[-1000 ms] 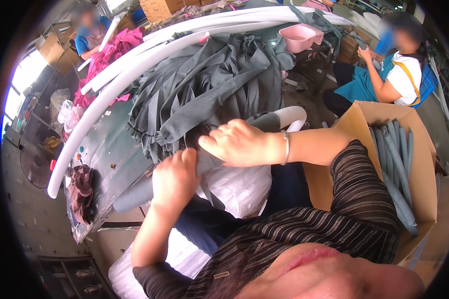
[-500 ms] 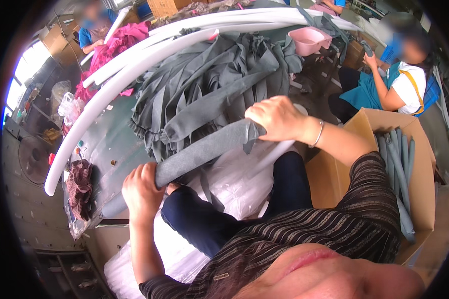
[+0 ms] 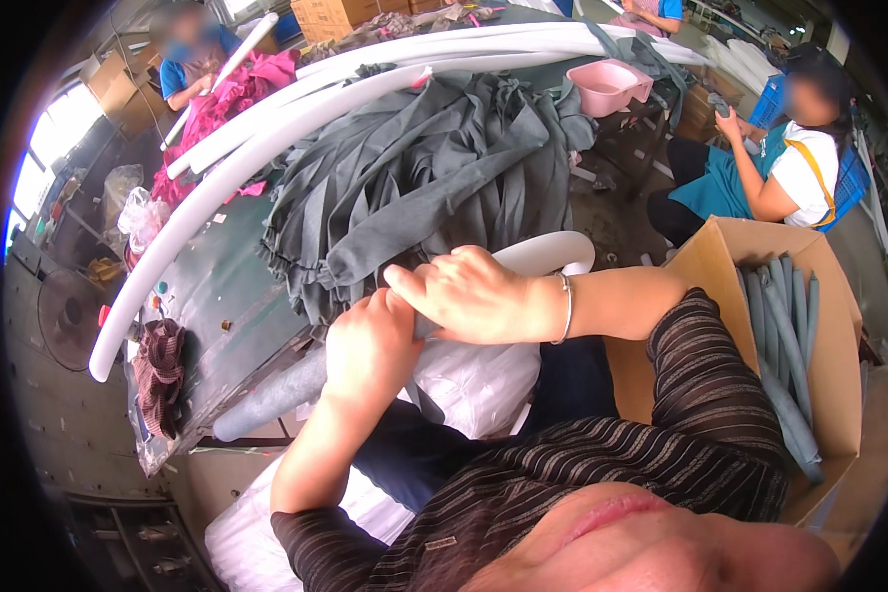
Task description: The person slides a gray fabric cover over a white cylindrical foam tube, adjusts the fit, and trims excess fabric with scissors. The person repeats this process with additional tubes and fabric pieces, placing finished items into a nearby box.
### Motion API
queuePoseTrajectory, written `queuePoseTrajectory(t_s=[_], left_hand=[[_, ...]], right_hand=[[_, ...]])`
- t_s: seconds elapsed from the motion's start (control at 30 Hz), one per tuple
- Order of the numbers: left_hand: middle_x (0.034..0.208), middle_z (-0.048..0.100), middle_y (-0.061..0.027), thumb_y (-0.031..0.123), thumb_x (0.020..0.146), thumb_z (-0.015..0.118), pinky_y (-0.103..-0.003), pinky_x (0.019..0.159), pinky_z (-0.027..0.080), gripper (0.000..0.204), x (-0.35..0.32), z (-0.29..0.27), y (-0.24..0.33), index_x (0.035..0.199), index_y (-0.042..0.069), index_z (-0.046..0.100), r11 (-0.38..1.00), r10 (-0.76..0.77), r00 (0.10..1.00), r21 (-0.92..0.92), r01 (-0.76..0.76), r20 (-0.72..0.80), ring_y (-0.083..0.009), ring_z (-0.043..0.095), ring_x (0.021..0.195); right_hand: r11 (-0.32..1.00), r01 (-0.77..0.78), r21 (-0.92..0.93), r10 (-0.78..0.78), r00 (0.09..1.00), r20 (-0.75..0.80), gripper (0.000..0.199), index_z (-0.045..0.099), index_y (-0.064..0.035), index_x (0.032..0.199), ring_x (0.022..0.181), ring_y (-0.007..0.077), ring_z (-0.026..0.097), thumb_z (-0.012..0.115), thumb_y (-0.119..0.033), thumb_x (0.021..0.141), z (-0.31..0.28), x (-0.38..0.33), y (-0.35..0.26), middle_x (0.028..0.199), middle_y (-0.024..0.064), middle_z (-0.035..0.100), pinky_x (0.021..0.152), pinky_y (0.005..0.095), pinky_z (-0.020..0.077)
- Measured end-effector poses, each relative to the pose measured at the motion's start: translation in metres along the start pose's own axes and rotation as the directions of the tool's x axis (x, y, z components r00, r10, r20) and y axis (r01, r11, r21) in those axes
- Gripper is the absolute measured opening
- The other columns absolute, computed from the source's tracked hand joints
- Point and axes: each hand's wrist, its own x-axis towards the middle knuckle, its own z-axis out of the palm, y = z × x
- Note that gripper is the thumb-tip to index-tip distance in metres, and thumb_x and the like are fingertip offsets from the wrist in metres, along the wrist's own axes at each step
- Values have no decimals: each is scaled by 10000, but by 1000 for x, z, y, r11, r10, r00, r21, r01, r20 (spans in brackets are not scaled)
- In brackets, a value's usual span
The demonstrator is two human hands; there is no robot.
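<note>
Both grips closed on the same grey fabric-covered foam tube [image 3: 271, 395]: left hand [image 3: 370, 345] wrapped around it mid-length, right hand [image 3: 474, 294] clamped just beside, touching the left, fingers over the tube's upper end. Tube runs diagonally from lower left, along the edge of the dark green bench [image 3: 217, 286], up into the hands, over the person's lap.

Far left on bench: crumpled dark red rag [image 3: 158, 370]. Long white curved foam tubes [image 3: 227, 183] arc across the bench top. Pile of grey fabric sleeves [image 3: 434, 178] lies on the bench just above the hands. White plastic bag [image 3: 483, 385] under the hands, on the lap. Right: open brown cardboard box [image 3: 720, 266] holding finished grey covered tubes [image 3: 784, 345]. A seated person in a teal apron [image 3: 760, 168] works at upper right.
</note>
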Motion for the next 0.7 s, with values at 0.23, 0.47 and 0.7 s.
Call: queuePoseTrajectory(t_s=[0.23, 0.47, 0.7], left_hand=[[659, 513, -54, 77, 702, 608, -352, 498, 488, 184, -20, -27, -1, 851, 60, 501, 990, 133, 989, 62, -129, -68, -227, 587, 573], [946, 640, -81, 106, 560, 784, -401, 719, 503, 541, -34, -31, -21, 1059, 89, 576, 988, -81, 993, 141, 68, 88, -297, 634, 831], [1104, 606, -86, 40, 596, 753, -422, 930, 404, 544, -19, -14, -50, 1111, 103, 590, 982, -51, 818, 121, 146, -572, -303, 551, 1051]], right_hand=[[989, 91, 115, -93, 996, 15, 506, 572, -67, 976, 773, 210, 662, 817, -213, 559, -24, -20, 17, 818, 48, 631, 650, 335, 502], [944, 80, 319, -80, 997, -13, 506, 553, -105, 1091, 744, 297, 679, 758, -243, 649, -16, -26, 37, 802, 107, 657, 620, 401, 532], [772, -291, 565, 253, 956, 147, 514, 575, -68, 1088, 816, 325, 675, 768, -399, 745, -6, -40, 59, 872, 148, 681, 718, 377, 524]])
